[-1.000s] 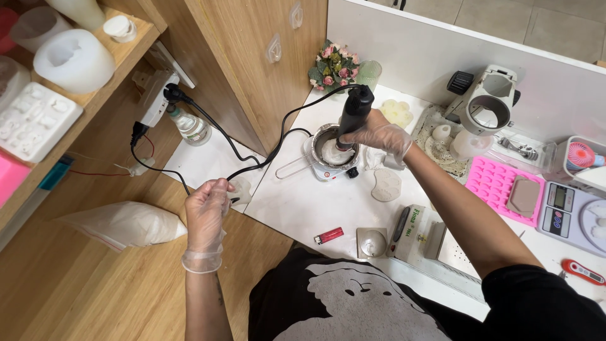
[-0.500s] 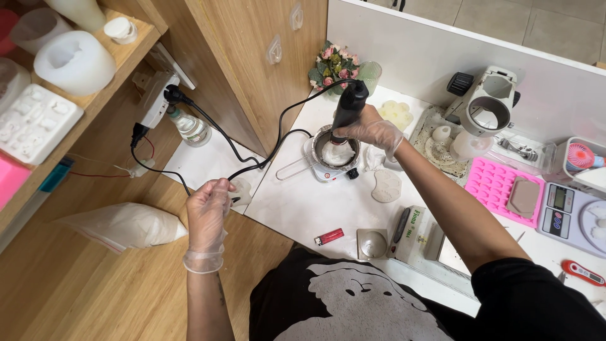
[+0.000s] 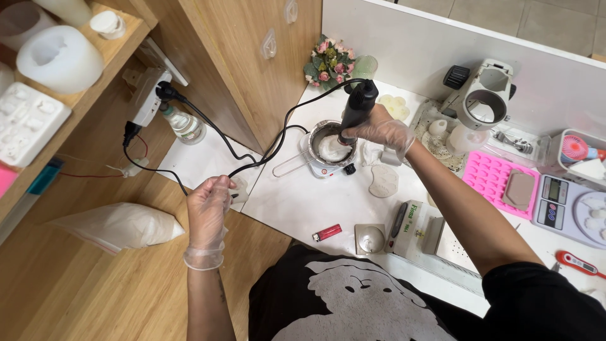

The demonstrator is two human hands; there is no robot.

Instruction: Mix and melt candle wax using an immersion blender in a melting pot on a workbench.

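Note:
My right hand (image 3: 382,131), in a clear glove, grips a black hand blender (image 3: 357,105) that stands tilted in a small metal pot (image 3: 317,136) of white stuff. The pot sits on a small white hotplate (image 3: 328,168) on the white table (image 3: 303,202). My left hand (image 3: 209,205), also gloved, holds the blender's black cord (image 3: 252,165) out to the left, over the wooden floor. The cord runs up to a white power strip (image 3: 149,98) on the wooden shelf side.
A red lighter (image 3: 327,233), a round mould (image 3: 370,239) and a small box (image 3: 411,228) lie near the front edge. To the right are a pink mould tray (image 3: 486,174), a digital scale (image 3: 571,209) and a red thermometer (image 3: 577,263). A white bag (image 3: 117,225) lies on the floor.
The blender has shifted slightly in the pot and changed its tilt. My left hand keeps its hold on the cord. The view has moved a little.

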